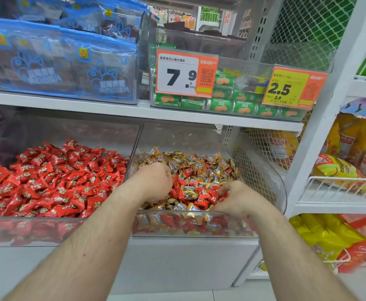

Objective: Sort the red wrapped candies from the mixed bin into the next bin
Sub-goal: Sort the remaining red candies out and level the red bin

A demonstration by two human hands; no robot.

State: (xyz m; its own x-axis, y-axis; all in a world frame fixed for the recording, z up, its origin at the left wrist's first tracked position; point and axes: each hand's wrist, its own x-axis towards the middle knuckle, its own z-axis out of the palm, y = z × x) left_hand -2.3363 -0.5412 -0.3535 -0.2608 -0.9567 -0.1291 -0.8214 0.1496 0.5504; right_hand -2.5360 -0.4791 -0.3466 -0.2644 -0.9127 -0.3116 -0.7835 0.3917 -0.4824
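A clear mixed bin (271,170) on the lower shelf holds gold wrapped candies (199,161) with red wrapped candies (203,193) scattered among them. To its left, a second clear bin (36,227) is filled with red candies only. Both hands are inside the mixed bin. My left hand (153,183) is at its left side, fingers curled down into the candies; what they hold is hidden. My right hand (232,196) is near the front right, fingers bent into the pile next to a cluster of red candies.
A white shelf board (134,109) hangs low over the bins, carrying blue packets (58,61), a bin of green packets (232,103) and price tags (184,72). A wire mesh panel (264,153) and a white upright (321,127) close the right side, with snack bags beyond.
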